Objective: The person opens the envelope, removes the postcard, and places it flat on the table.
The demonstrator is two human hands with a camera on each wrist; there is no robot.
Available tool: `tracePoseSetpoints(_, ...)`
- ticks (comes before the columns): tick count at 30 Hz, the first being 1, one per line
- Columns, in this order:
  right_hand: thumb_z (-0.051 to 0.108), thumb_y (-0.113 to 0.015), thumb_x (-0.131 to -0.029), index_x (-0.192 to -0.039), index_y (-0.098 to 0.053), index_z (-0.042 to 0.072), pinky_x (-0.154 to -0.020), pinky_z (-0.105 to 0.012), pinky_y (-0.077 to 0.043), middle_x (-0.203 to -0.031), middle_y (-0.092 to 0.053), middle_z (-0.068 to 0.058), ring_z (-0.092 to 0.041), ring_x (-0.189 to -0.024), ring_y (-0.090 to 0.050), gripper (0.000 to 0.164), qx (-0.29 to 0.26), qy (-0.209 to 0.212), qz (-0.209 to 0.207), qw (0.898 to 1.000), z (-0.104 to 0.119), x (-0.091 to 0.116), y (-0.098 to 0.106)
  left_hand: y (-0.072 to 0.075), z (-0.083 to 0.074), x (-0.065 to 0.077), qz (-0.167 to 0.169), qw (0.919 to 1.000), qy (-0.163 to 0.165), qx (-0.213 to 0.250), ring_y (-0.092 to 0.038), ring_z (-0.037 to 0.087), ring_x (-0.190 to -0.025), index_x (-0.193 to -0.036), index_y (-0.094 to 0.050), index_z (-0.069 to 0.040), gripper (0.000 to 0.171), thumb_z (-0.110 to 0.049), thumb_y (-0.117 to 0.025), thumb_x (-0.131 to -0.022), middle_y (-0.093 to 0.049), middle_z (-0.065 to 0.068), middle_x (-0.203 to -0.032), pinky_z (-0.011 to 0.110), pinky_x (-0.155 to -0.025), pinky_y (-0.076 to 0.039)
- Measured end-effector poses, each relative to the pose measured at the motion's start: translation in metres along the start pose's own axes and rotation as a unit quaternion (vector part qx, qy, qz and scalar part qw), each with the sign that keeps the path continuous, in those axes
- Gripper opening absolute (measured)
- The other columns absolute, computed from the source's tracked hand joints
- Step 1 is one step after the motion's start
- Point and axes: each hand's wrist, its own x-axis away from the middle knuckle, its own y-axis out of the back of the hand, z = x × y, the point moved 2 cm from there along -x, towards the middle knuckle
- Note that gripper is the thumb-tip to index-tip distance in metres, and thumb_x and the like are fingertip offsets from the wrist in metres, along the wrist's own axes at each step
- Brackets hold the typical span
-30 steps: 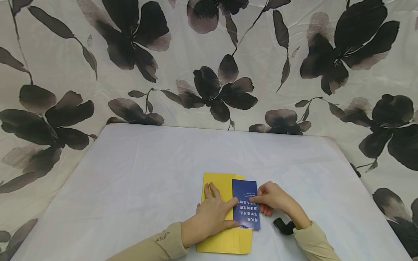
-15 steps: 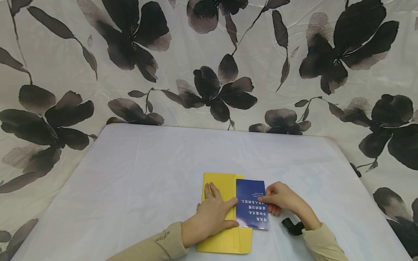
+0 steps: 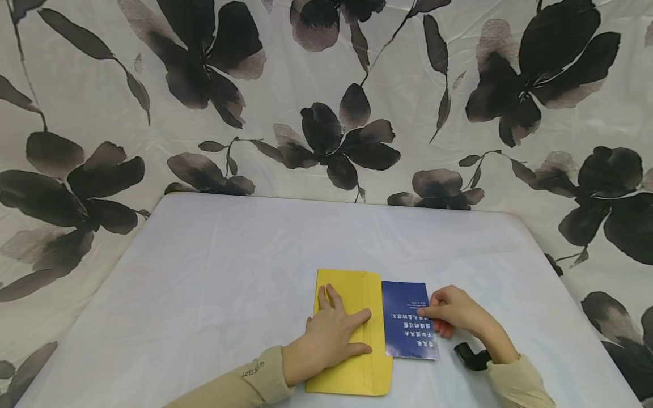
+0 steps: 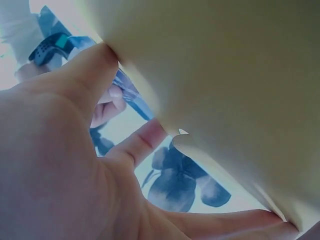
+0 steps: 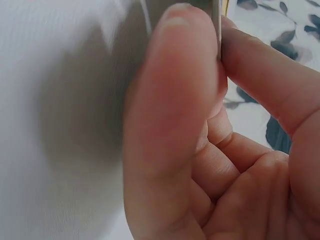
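In the head view a yellow envelope (image 3: 352, 374) lies on the white table, a crease running along its right side. My left hand (image 3: 326, 340) rests on it with spread fingers; the left wrist view shows the envelope's pale surface (image 4: 220, 75) close beside the thumb and fingers. Just right of the envelope's edge is a dark blue card (image 3: 405, 300) with white printed characters. My right hand (image 3: 451, 311) pinches the card's right edge between thumb and fingers. In the right wrist view the card (image 5: 218, 30) shows only as a thin edge between the fingertips.
A black curved object (image 3: 471, 357) sits by the right wrist. White cloth covers the table (image 3: 245, 255). Behind it hangs a curtain (image 3: 285, 73) with dark flowers.
My right hand has drawn the blue card to the right, off the envelope's right side, and more of its print shows. The left hand has stayed in place on the envelope.
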Motion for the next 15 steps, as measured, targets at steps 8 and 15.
tracePoseSetpoints(8,0.025,-0.075,-0.089,-0.071,-0.056,0.006,-0.046,-0.027,-0.049,-0.058,-0.059,-0.002,-0.012,-0.048,-0.056,0.033,-0.002,-0.015,0.0,1.0,-0.01,0.003,0.01,0.001,0.0,0.002,0.002,1.0,0.007,-0.006,-0.034,0.061,-0.131,-0.143,-0.046,-0.049,0.066,-0.068,-0.063,-0.083,-0.028,0.047,-0.143,0.047,-0.058,-0.057)
tracePoseSetpoints(15,0.023,-0.074,-0.089,-0.071,-0.055,0.006,-0.046,-0.027,-0.048,-0.058,-0.058,-0.002,-0.013,-0.048,-0.055,0.031,-0.004,-0.015,0.003,1.0,-0.014,0.008,0.016,0.003,0.0,0.002,0.008,0.9999,0.007,-0.006,-0.034,0.061,-0.132,-0.142,-0.046,-0.053,0.064,-0.068,-0.063,-0.083,-0.026,0.047,-0.144,0.046,-0.06,-0.057)
